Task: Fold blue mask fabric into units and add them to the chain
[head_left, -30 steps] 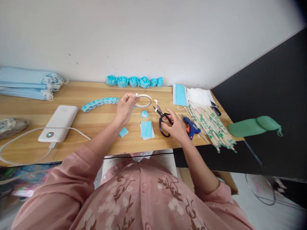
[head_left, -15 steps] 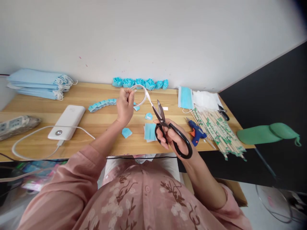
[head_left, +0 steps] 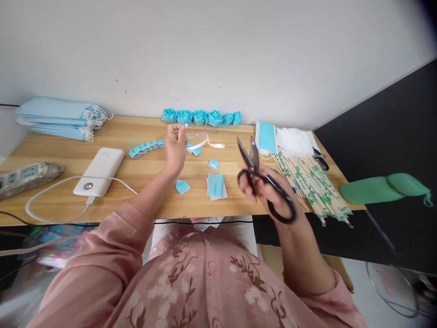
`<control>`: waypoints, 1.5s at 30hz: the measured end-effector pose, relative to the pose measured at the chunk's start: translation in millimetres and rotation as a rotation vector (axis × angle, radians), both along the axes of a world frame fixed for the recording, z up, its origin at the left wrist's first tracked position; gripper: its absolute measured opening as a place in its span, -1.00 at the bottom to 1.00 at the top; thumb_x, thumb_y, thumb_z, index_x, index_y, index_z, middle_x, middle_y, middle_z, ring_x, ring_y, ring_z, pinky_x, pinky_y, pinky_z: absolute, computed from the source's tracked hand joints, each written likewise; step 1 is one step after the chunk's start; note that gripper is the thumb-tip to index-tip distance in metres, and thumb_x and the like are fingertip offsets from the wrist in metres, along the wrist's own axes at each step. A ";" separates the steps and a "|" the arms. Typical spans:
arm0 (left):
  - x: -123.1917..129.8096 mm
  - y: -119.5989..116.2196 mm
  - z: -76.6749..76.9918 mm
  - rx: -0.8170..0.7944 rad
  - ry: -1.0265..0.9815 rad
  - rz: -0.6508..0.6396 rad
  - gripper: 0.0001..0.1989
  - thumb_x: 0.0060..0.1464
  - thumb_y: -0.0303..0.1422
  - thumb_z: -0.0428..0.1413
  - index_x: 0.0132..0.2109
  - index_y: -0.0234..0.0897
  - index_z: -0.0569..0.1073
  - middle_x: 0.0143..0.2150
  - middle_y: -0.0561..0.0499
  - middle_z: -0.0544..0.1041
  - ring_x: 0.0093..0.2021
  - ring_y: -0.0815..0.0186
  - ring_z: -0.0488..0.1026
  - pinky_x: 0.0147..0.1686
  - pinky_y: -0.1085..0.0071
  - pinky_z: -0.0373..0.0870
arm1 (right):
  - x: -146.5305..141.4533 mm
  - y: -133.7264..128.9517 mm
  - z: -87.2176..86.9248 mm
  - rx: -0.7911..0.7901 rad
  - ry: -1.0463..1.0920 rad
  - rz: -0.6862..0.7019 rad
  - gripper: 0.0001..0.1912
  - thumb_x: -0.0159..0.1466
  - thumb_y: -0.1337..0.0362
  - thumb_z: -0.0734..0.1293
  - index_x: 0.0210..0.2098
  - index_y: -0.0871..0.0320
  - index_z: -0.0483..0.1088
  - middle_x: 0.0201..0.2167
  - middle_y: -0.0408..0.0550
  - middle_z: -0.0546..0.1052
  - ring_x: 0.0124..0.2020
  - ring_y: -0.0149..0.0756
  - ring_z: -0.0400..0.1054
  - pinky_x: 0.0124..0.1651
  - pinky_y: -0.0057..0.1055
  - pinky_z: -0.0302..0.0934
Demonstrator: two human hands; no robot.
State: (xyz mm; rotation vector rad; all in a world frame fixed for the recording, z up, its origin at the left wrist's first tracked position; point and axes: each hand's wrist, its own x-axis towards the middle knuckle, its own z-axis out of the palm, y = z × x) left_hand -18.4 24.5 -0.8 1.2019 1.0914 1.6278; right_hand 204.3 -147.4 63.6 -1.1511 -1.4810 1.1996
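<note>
My left hand [head_left: 175, 143] is closed in a pinch over the table. A roll of white tape [head_left: 205, 138] juts from its fingers, the loose end [head_left: 217, 146] trailing right, blurred. A small white bit shows at its fingertips. My right hand [head_left: 261, 187], blurred, is wrapped round black-handled scissors [head_left: 253, 168], their blades parted and pointing away from me. Between the hands lie a small folded blue piece [head_left: 213, 164] with a white patch and a blue square [head_left: 215, 186] on white sheets. Another folded blue piece [head_left: 182, 186] lies below my left hand.
Blue flowers [head_left: 200, 117] line the wall, with a row of folded blue pieces [head_left: 145, 149] at left. Stacked masks [head_left: 54, 116], a white power bank [head_left: 99, 173] and its cable stand left. Wrapped chopsticks [head_left: 317, 187], a mask [head_left: 266, 137] and a green bottle [head_left: 372, 190] lie right.
My right hand has moved right with the scissors, away from the tape, and now covers most of the blue glue gun. The tape's end, stretched toward the blades before, now hangs loose.
</note>
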 end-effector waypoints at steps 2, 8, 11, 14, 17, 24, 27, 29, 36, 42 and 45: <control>5.0 -4.7 3.5 -0.008 -0.053 0.034 -0.71 0.25 -0.15 0.17 -0.27 -0.20 0.26 -0.56 0.21 0.19 -0.57 0.48 0.17 -0.52 0.50 0.10 | 19.8 15.2 -13.3 0.115 -0.489 -0.360 -0.50 0.23 0.01 0.37 0.11 0.05 0.44 -0.24 -0.02 0.56 -0.36 -0.25 0.38 -0.29 -0.29 0.29; 17.0 -20.9 16.8 -0.084 -0.144 -0.094 -0.80 0.28 -0.34 0.12 -0.31 -0.21 0.27 -0.62 0.24 0.16 -0.63 0.48 0.07 -0.57 0.52 0.04 | 48.7 28.2 -51.9 0.120 -1.374 -0.285 -0.53 0.31 0.18 0.30 0.18 0.17 0.41 -0.14 0.15 0.62 -0.11 0.01 0.50 -0.04 -0.14 0.33; 17.9 -25.1 19.2 -0.120 -0.136 -0.173 -0.81 0.28 -0.36 0.11 -0.32 -0.22 0.28 -0.62 0.24 0.15 -0.63 0.49 0.06 -0.58 0.53 0.02 | 38.7 25.4 -31.3 0.214 -1.401 -0.207 -0.61 0.37 0.18 0.26 0.12 0.15 0.47 -0.15 0.14 0.64 -0.14 0.03 0.52 -0.02 -0.08 0.34; 18.3 -29.4 19.7 -0.131 -0.114 -0.289 -0.79 0.26 -0.33 0.14 -0.32 -0.23 0.29 -0.62 0.23 0.17 -0.63 0.50 0.07 -0.57 0.54 0.02 | 21.9 35.0 -3.5 0.448 -1.168 -0.197 -0.63 0.43 0.19 0.19 0.12 0.12 0.47 0.06 0.12 0.59 0.09 0.00 0.45 0.13 -0.05 0.31; 19.7 -34.0 20.0 -0.120 -0.089 -0.407 -0.76 0.22 -0.26 0.20 -0.32 -0.23 0.30 -0.62 0.22 0.19 -0.62 0.50 0.08 -0.58 0.53 0.03 | 6.0 55.7 5.6 0.612 -0.878 0.076 -0.62 0.46 0.16 0.17 0.18 0.04 0.43 0.23 0.03 0.48 0.27 -0.13 0.32 0.29 -0.06 0.20; 24.9 -36.4 16.3 -0.136 -0.025 -0.416 -0.71 0.20 -0.19 0.21 -0.32 -0.20 0.29 -0.64 0.23 0.17 -0.64 0.49 0.04 -0.60 0.48 -0.02 | -11.0 80.4 -14.4 0.504 -0.693 0.237 -0.69 0.45 0.12 0.20 -0.05 -0.02 0.57 -0.11 -0.06 0.64 -0.02 -0.21 0.47 0.40 0.11 -0.05; 27.0 -36.3 12.2 -0.109 0.037 -0.362 -0.74 0.21 -0.22 0.21 -0.32 -0.20 0.30 -0.64 0.23 0.16 -0.64 0.47 0.07 -0.59 0.46 -0.04 | -17.4 80.8 -18.5 0.457 -0.678 0.222 -0.74 0.40 0.15 0.26 -0.12 -0.02 0.60 -0.23 -0.10 0.64 -0.16 -0.24 0.48 0.37 0.08 -0.03; 28.0 -36.9 10.0 -0.087 0.092 -0.320 -0.76 0.20 -0.25 0.21 -0.32 -0.20 0.31 -0.64 0.23 0.16 -0.63 0.46 0.08 -0.58 0.45 -0.05 | -25.7 80.5 -21.1 0.428 -0.676 0.187 -0.77 0.36 0.19 0.29 -0.18 0.00 0.61 -0.29 -0.11 0.64 -0.23 -0.26 0.46 0.34 0.06 -0.01; 22.3 -31.2 11.4 -0.010 0.055 -0.343 -0.80 0.21 -0.28 0.17 -0.32 -0.23 0.34 -0.47 0.12 0.35 -0.48 0.45 0.25 -0.49 0.52 0.22 | -29.1 84.7 -30.9 0.460 -0.786 0.060 -0.79 0.34 0.21 0.30 -0.23 0.01 0.61 -0.29 -0.14 0.66 -0.23 -0.26 0.48 0.32 -0.03 0.03; 18.4 -26.1 10.1 -0.120 -0.090 -0.349 -0.75 0.07 -0.21 0.25 -0.31 -0.25 0.38 -0.21 0.03 0.44 -0.18 0.37 0.40 -0.29 0.49 0.48 | 40.2 119.6 -47.5 0.397 -1.061 -0.219 -0.74 0.37 0.27 0.25 -0.17 0.08 0.60 -0.19 0.03 0.66 -0.09 -0.06 0.48 0.33 0.15 -0.02; 22.3 -30.0 6.0 -0.126 -0.042 -0.393 -0.74 0.03 -0.18 0.26 -0.32 -0.26 0.41 -0.23 0.03 0.44 -0.18 0.36 0.40 -0.30 0.49 0.48 | 40.8 124.4 -46.6 0.352 -1.091 -0.171 -0.74 0.33 0.35 0.23 -0.20 0.12 0.58 -0.12 0.09 0.65 -0.02 0.00 0.46 0.32 0.20 -0.02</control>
